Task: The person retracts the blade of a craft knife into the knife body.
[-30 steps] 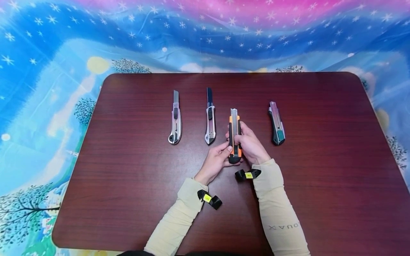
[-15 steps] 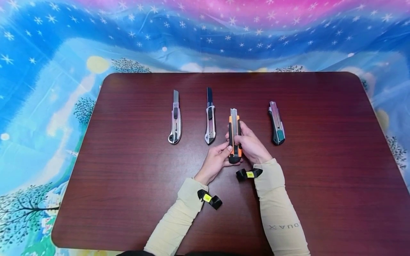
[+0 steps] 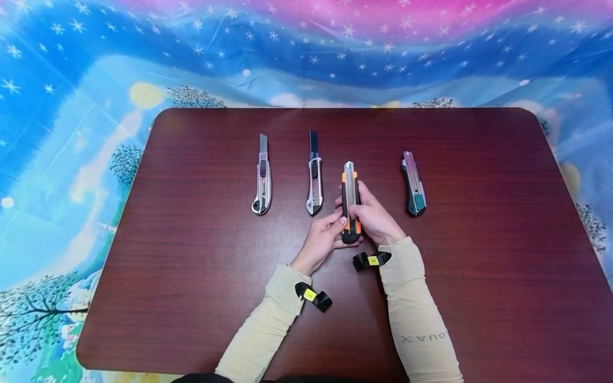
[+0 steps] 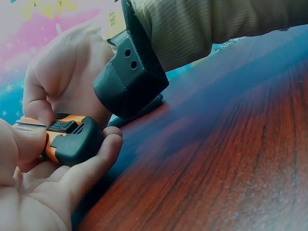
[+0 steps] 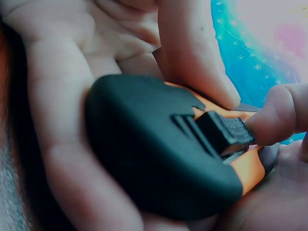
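An orange and black utility knife (image 3: pixel 351 202) is held between both hands, its metal tip pointing to the far side of the table. My left hand (image 3: pixel 318 240) grips the knife's lower end, thumb on the left side and fingers beneath. My right hand (image 3: pixel 378 215) holds it from the right, the thumb on its face. In the right wrist view that thumb tip (image 5: pixel 274 115) is right at the ridged black slider (image 5: pixel 226 132), low on the body near the black butt (image 5: pixel 154 149). The left wrist view shows the black butt (image 4: pixel 79 142) above the left fingers.
On the brown table (image 3: pixel 206 287) lie a silver utility knife (image 3: pixel 262 178) with its blade out, a silver and black one (image 3: pixel 314 175) with a dark blade out, and a green and black one (image 3: pixel 414 186) at the right. A snowflake-patterned cloth (image 3: pixel 297 48) hangs behind.
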`<state>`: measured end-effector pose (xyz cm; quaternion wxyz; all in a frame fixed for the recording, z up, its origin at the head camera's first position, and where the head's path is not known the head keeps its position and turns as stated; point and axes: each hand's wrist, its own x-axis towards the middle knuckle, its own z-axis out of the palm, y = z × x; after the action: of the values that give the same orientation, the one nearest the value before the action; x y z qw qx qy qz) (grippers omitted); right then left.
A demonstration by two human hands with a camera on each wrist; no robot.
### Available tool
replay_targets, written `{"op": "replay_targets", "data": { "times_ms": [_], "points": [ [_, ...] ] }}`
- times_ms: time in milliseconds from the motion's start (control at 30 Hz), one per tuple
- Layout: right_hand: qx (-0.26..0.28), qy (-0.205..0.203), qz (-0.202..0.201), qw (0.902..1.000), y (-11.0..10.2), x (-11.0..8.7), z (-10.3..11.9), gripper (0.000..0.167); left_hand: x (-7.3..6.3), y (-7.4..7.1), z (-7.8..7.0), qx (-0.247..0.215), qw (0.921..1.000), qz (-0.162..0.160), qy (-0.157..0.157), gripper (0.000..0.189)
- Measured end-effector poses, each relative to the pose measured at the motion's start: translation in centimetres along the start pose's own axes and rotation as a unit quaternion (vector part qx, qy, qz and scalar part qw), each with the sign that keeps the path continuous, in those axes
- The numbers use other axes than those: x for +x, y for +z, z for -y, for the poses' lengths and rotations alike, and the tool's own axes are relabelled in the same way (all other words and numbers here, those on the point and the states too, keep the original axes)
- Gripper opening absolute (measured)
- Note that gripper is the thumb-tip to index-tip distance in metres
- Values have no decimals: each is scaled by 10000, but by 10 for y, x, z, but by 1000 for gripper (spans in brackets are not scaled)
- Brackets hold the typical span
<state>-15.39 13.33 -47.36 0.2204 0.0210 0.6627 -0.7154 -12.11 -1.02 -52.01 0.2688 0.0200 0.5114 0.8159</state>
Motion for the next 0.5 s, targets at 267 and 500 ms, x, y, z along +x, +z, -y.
{"op": "replay_targets", "data": {
  "times_ms": [267,500],
  "points": [
    [-82,43,43,9999,0,-1,0,71,0,0,0,-30,10000,23,-3,41],
    [-227,-28,52,9997,-2,-1,0,69,0,3,1,162,9996,-30,245,41]
  ]
}}
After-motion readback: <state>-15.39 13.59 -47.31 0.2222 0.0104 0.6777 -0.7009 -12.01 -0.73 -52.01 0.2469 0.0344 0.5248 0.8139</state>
